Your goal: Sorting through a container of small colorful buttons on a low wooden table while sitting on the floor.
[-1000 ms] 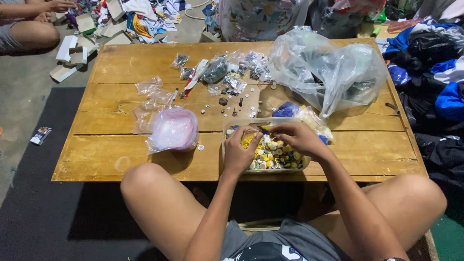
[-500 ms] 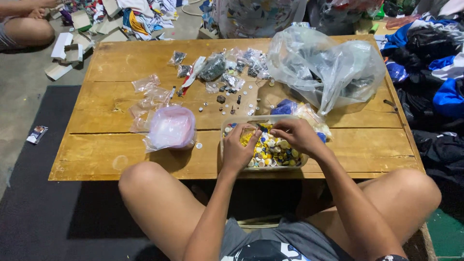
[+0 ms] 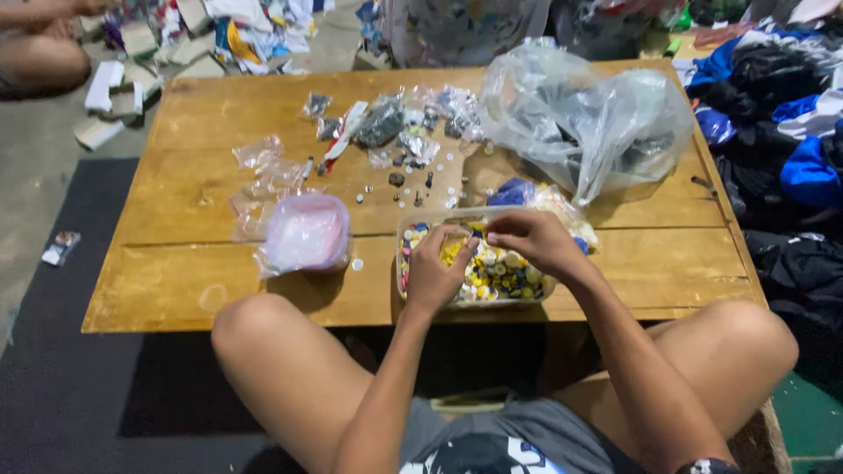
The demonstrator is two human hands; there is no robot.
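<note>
A clear plastic tray (image 3: 406, 230) full of small coloured buttons (image 3: 505, 276) sits at the near edge of the low wooden table (image 3: 193, 290). Both hands work over it. My left hand (image 3: 436, 268) rests inside the tray with fingers bent, fingertips touching the buttons near the middle. My right hand (image 3: 529, 239) hovers over the tray's far side, thumb and fingers pinched together on something too small to make out. The two hands' fingertips almost meet.
A pink-tinted plastic bag (image 3: 303, 233) lies left of the tray. Small clear bags (image 3: 263, 167) and loose buttons (image 3: 413, 180) are scattered mid-table. A large crumpled clear bag (image 3: 588, 118) stands at the back right. Dark clothes (image 3: 790, 175) pile up on the right; another person's leg (image 3: 39, 57) shows far left.
Both hands stayed over the tray, with the fingers shifting slightly among the buttons. The view has moved a little closer to the table.
</note>
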